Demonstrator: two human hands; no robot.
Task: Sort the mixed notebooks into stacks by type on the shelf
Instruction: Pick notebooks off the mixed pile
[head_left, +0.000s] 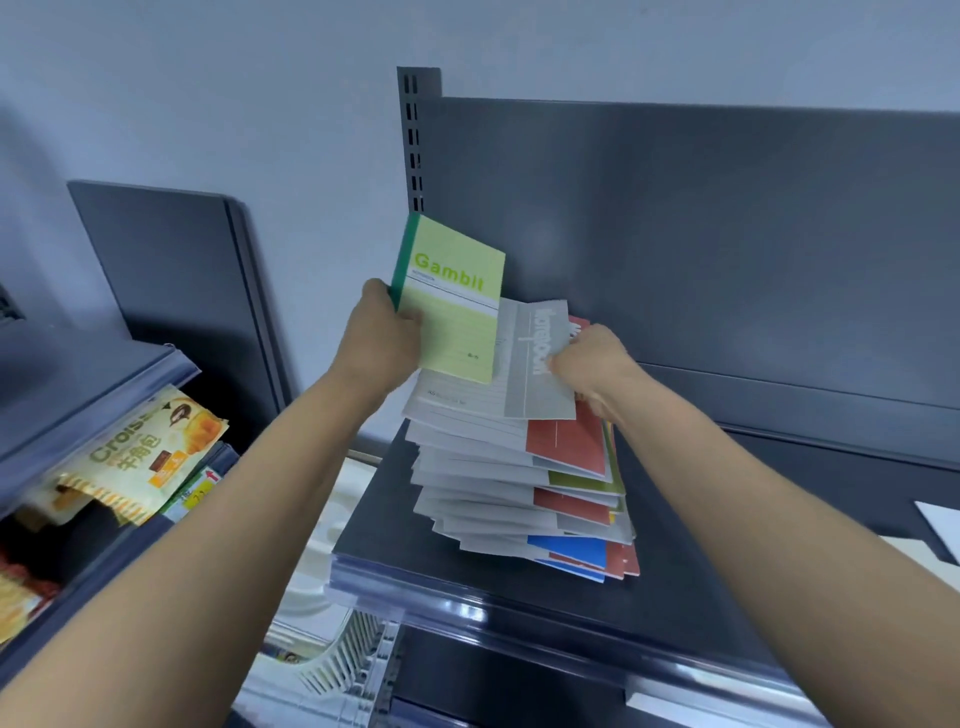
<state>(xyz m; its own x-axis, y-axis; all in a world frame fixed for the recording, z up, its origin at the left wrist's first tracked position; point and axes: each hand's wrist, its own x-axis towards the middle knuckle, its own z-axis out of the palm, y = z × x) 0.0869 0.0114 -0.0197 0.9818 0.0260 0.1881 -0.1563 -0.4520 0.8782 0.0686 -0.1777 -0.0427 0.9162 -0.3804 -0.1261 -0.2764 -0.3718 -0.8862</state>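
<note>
Holding a green notebook (451, 301) upright over the pile's (483, 467) left edge, the left hand (382, 340) clamps its spine; the right hand (592, 364) pinches the grey notebook (535, 358) topping that pile on the shelf (685, 561).

green notebook (451, 301) – lifted, tilted, above the pile | notebook pile (524, 483) – uneven, grey, red, blue covers, on dark shelf (675, 582)
</note>
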